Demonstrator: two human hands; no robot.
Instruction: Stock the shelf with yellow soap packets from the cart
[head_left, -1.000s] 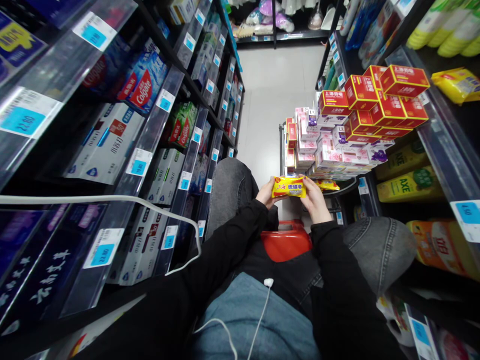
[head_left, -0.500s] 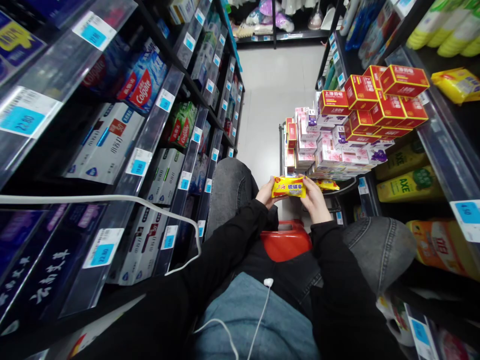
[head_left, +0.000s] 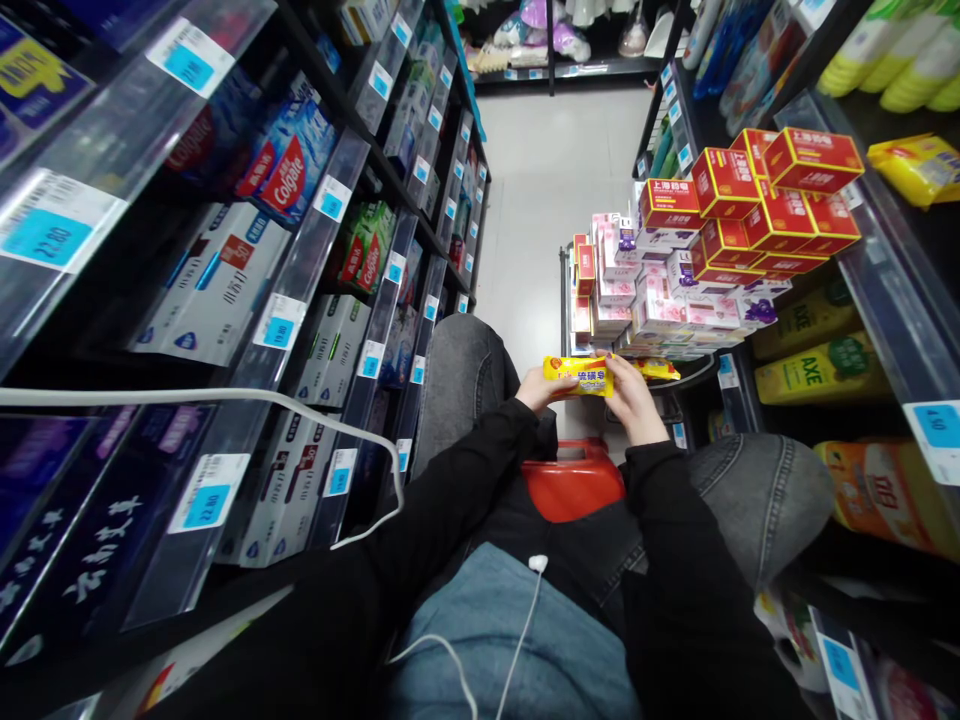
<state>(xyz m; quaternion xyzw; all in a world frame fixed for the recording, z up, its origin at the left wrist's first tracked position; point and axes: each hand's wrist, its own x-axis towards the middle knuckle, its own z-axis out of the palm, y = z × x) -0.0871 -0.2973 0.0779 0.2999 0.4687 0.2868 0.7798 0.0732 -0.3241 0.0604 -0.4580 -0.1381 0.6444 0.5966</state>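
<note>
Between my knees I hold a yellow-wrapped bar of soap (head_left: 592, 377), its printed face turned up. My left hand (head_left: 538, 388) grips its left end, the thumb lying across the wrapper's front. On the other end, my right hand (head_left: 634, 398) pinches with the fingers at the top right corner. Just beyond my right hand, another yellow packet (head_left: 656, 369) lies at the foot of a stack. That stack has red soap boxes (head_left: 776, 215) on top and pink and white boxes (head_left: 675, 305) underneath.
A red stool or basket (head_left: 574, 482) is below my hands. Toothpaste shelves (head_left: 330, 205) line the left; shelves with yellow bottles (head_left: 821, 372) stand on the right. A white cable (head_left: 300, 405) crosses from the left. The aisle floor (head_left: 559, 150) runs ahead.
My left thumb has moved onto the front of the soap wrapper, covering part of the print. My right fingers have shifted slightly at the corner. The stack stays put.
</note>
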